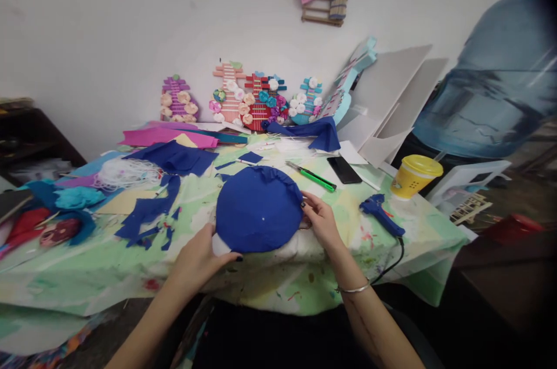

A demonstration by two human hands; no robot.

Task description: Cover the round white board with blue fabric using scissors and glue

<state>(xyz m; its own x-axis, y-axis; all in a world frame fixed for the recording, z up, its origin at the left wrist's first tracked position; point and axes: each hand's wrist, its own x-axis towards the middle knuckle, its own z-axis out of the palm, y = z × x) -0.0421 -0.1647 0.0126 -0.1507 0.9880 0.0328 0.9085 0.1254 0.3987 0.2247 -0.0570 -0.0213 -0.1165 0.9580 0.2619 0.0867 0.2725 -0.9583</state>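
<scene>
A round disc covered in dark blue paper or fabric (256, 212) is between my hands at the table's front edge. Its upper right rim looks ruffled, and a small pale dot marks its face. My left hand (201, 254) grips the lower left rim, thumb in front and fingers behind. On the right rim, my right hand (322, 219) holds the disc with its fingers closed on the edge. Something thin and brownish shows beside the right fingers; I cannot make it out. Blue scraps (150, 215) lie to the left.
Behind the disc are a green craft knife (311, 176) and a black phone (343, 170). A blue glue gun (382, 215) and a yellow cup (415, 176) stand to the right. White string (126, 174) lies left. Decorated guitar shapes (256, 99) line the wall.
</scene>
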